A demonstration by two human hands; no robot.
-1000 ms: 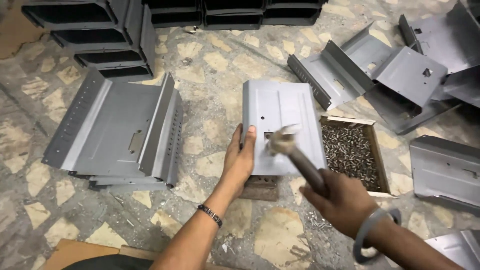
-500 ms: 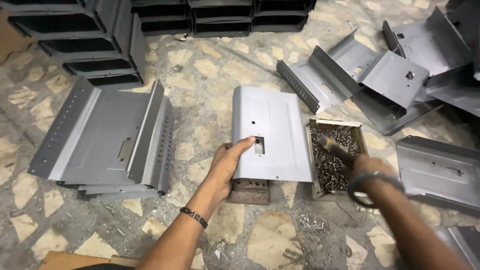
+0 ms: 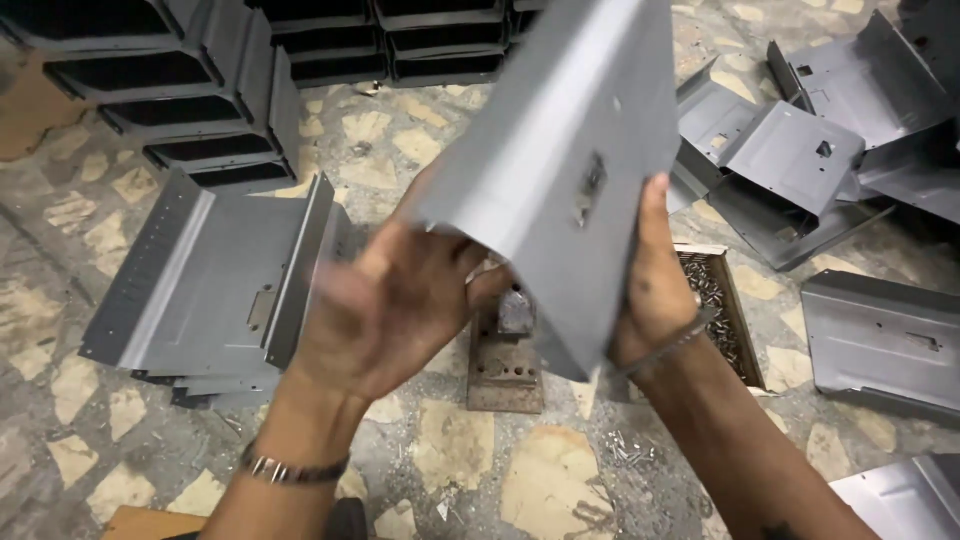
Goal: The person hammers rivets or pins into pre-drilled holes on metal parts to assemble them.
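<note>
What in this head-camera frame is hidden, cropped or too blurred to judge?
- Left hand: motion-blurred; its hold on the grey metal panel is unclear.
- Panel's top: cut off by the frame's upper edge.
- Rusty metal block: upper part hidden behind the panel.
- Box of small fasteners: partly covered by the right hand.

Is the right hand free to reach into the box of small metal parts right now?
Probably not yet: the right hand grips the raised grey sheet-metal panel, as does the left hand. The box lies close beside it, unobstructed.
</note>
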